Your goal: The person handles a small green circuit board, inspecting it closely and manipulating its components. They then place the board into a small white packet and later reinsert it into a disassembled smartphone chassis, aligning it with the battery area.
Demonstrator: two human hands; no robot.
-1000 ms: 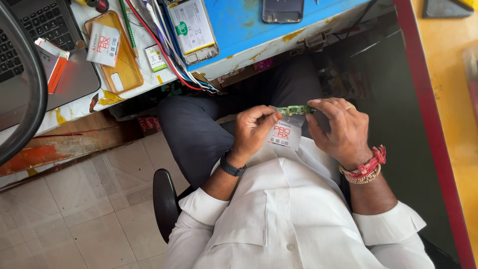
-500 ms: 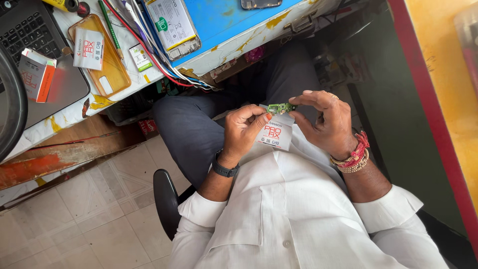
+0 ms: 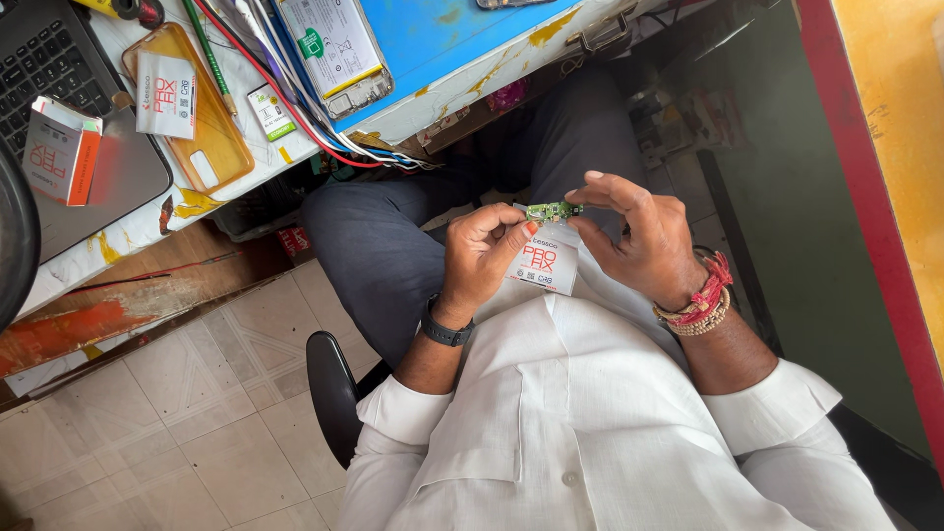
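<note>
A small green circuit board (image 3: 551, 210) is held over my lap between both hands. My left hand (image 3: 482, 258), with a black watch on its wrist, pinches the board's left end and also holds a white packet with red print (image 3: 544, 265) under it. My right hand (image 3: 639, 241), with red thread bands on its wrist, grips the board's right end with its fingertips. I sit in a white shirt and dark trousers.
A worktable (image 3: 442, 49) with a blue top is ahead of my knees. On it lie an opened phone (image 3: 334, 44), an amber phone case (image 3: 202, 118) with a white packet, coloured cables (image 3: 295, 93), a laptop (image 3: 69, 128) and a small red-and-white box (image 3: 59, 147). A black chair seat (image 3: 332, 393) stands on tiled floor.
The view has drifted a little, so the table sits further right. Both hands keep the same hold on the board and packet; the right fingers have shifted slightly on the board.
</note>
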